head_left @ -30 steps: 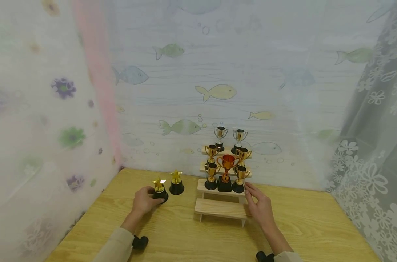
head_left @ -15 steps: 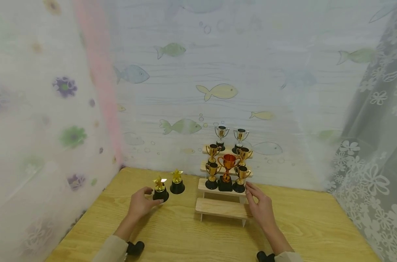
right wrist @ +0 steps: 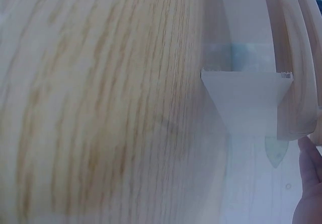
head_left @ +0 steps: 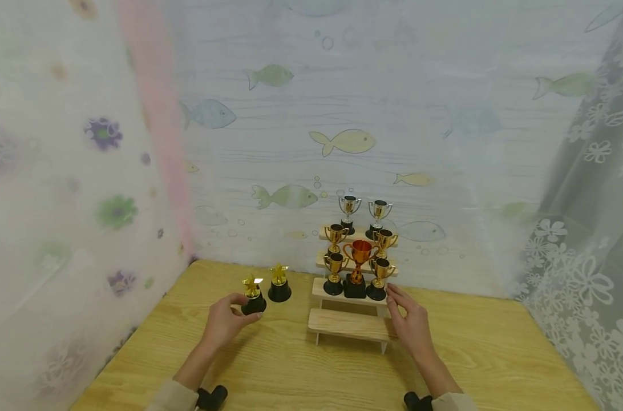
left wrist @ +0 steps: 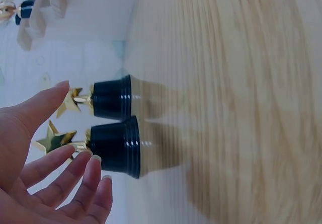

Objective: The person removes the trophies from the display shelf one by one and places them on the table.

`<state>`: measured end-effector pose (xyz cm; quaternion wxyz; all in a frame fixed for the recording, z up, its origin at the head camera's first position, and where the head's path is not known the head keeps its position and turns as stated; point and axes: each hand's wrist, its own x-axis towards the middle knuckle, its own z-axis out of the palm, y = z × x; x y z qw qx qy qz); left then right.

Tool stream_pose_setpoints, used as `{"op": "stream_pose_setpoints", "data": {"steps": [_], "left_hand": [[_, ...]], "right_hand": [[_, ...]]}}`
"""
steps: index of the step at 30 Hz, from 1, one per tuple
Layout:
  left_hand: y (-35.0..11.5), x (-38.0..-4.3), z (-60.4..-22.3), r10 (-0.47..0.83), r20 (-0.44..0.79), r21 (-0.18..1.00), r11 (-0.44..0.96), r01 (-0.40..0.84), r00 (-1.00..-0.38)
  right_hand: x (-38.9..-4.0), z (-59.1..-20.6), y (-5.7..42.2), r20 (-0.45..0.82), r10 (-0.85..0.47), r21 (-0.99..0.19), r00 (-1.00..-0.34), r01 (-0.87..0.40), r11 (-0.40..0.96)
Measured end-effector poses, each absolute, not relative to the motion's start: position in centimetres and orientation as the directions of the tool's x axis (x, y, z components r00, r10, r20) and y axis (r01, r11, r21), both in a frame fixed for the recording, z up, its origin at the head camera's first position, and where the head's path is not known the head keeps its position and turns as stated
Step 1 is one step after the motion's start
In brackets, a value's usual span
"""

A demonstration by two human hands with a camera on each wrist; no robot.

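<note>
The front star trophy (head_left: 255, 302), gold star on a black base, is standing upright on the table, a little left of the centre in the head view. The left hand (head_left: 226, 321) is around it, with the thumb to the near side of the base and the other fingers to the far side. In the left wrist view the fingers are spread and bent only lightly, and the black base is not covered by them; I cannot tell if any finger touches it, but a firm grip is not visible. A second star trophy (head_left: 279, 290) stands just beside, farther back and to the right.

In my judgement, the step in hand is to take this front trophy by its base. The next move would call for bringing thumb and fingers together on the black part, without knocking the second one.

To the right there is a wooden stand (head_left: 342, 322) with stepped boards. It carries an orange cup (head_left: 360, 257), gold cups (head_left: 380, 274) and, on the top board, silver cups (head_left: 350, 211). The right hand (head_left: 411, 324), with fingers rather straight, is at the stand's right side; its fingertips seem to touch a board end, perhaps to steady it.

Underneath everything is the table (head_left: 291, 371), and behind hangs a sheet printed with fish (head_left: 419, 85).
</note>
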<state>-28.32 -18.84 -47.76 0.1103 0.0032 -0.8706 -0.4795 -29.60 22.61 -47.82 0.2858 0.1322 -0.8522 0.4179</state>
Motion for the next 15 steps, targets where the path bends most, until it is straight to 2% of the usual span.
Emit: {"op": "stream_pose_setpoints", "data": {"steps": [15], "left_hand": [[-15.7, -27.9, -46.5, 0.01, 0.226, 0.841, 0.502, 0.2, -0.974]], "right_hand": [[-29.8, -48.0, 22.7, 0.605, 0.021, -0.633, -0.796, -0.464, 0.619]]}}
